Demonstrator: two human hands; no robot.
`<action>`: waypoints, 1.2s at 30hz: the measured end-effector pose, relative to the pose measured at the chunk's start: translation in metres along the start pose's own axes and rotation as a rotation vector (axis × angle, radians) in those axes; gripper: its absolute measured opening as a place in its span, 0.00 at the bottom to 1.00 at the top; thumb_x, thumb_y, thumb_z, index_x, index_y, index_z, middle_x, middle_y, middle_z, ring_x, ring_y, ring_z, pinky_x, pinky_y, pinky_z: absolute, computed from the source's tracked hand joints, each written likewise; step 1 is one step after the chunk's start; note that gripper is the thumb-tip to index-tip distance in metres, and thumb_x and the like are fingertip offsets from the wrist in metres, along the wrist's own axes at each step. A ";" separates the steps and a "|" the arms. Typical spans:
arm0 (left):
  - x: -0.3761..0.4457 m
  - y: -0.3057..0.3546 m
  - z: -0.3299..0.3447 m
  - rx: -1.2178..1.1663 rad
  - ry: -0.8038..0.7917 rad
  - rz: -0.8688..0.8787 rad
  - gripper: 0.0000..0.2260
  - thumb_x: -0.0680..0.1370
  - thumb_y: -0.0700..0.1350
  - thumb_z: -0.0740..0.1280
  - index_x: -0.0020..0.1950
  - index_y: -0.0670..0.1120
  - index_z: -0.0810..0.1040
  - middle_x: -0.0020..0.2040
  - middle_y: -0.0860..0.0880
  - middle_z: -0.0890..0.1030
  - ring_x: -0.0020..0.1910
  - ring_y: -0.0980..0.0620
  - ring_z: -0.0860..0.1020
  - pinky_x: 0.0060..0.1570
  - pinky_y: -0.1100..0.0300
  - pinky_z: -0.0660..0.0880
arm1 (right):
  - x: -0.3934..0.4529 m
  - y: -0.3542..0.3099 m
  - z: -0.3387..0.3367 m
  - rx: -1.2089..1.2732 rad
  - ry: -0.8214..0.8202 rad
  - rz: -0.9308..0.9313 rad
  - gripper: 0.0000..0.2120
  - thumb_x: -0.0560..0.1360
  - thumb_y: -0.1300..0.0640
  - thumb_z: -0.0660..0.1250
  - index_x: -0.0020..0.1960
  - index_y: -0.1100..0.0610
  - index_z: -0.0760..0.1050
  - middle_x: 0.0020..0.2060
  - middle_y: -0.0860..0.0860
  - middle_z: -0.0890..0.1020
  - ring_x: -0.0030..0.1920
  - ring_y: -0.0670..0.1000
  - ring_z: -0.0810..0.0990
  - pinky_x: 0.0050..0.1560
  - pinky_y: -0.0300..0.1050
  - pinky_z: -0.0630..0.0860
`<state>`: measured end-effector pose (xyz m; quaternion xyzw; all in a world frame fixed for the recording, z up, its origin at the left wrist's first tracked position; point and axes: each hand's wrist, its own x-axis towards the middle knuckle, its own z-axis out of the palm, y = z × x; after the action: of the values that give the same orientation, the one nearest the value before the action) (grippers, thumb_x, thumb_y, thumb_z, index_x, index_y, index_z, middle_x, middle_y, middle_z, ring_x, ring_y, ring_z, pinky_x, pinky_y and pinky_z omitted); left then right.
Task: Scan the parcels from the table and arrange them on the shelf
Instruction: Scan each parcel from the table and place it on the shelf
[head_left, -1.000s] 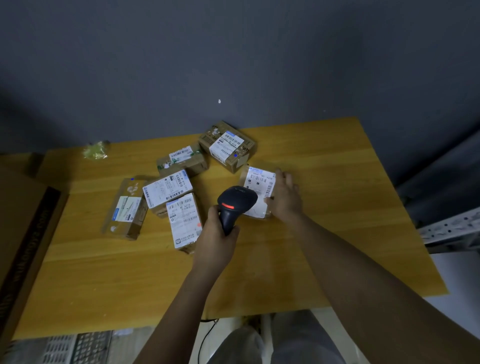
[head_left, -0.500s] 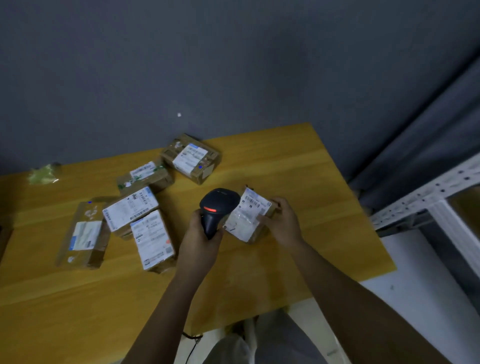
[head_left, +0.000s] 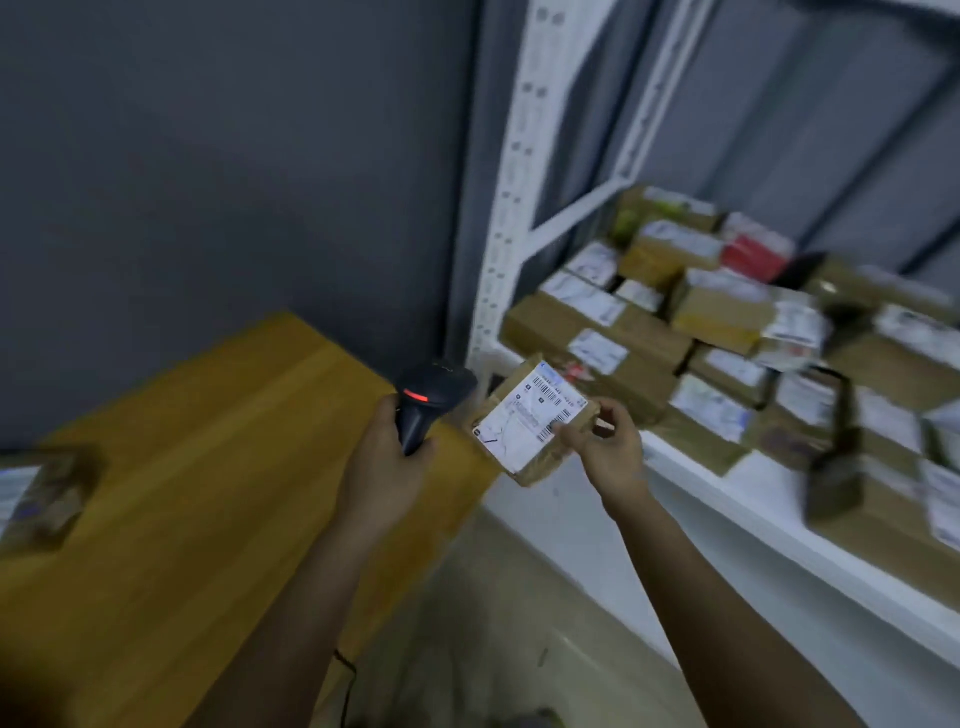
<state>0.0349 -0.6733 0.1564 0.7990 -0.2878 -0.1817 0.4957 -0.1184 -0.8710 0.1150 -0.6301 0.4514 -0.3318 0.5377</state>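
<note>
My left hand (head_left: 382, 462) grips a black barcode scanner (head_left: 428, 402) with a red light on its head, held over the right edge of the wooden table (head_left: 182, 493). My right hand (head_left: 605, 447) holds a small brown parcel (head_left: 530, 421) with a white barcode label, lifted clear of the table beside the scanner. To the right stands a white metal shelf (head_left: 753, 525) crowded with several brown labelled parcels (head_left: 623, 338).
One parcel (head_left: 39, 493) shows, blurred, at the table's left edge. A white upright post (head_left: 511, 171) of the shelf rises just behind the held parcel. A dark grey wall (head_left: 234, 182) lies behind the table. Bare floor (head_left: 519, 649) shows between table and shelf.
The view has swung right from the table to the shelf. My right hand lifted the parcel off the table and carried it rightward; the scanner hand moved along with it.
</note>
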 end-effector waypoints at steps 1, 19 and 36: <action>0.004 0.014 0.018 -0.003 -0.027 0.030 0.15 0.74 0.41 0.69 0.55 0.54 0.68 0.44 0.54 0.76 0.40 0.53 0.76 0.36 0.57 0.69 | 0.005 -0.002 -0.024 0.013 0.036 0.007 0.18 0.67 0.62 0.78 0.53 0.54 0.74 0.51 0.49 0.80 0.55 0.53 0.78 0.53 0.51 0.78; -0.016 0.256 0.351 -0.045 -0.502 0.449 0.22 0.76 0.41 0.69 0.68 0.47 0.67 0.57 0.49 0.76 0.51 0.47 0.76 0.45 0.57 0.69 | 0.050 -0.011 -0.430 0.219 0.642 -0.012 0.24 0.67 0.61 0.78 0.59 0.60 0.74 0.56 0.55 0.80 0.53 0.54 0.82 0.55 0.54 0.80; 0.032 0.362 0.499 -0.017 -0.603 0.570 0.18 0.75 0.41 0.69 0.62 0.46 0.68 0.49 0.50 0.75 0.41 0.54 0.74 0.36 0.61 0.68 | 0.137 0.016 -0.569 0.252 0.866 0.106 0.24 0.70 0.55 0.77 0.60 0.53 0.69 0.54 0.50 0.80 0.54 0.53 0.80 0.57 0.56 0.79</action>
<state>-0.3288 -1.1611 0.2596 0.5941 -0.6285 -0.2654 0.4261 -0.5851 -1.2137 0.2051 -0.3390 0.6222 -0.5893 0.3882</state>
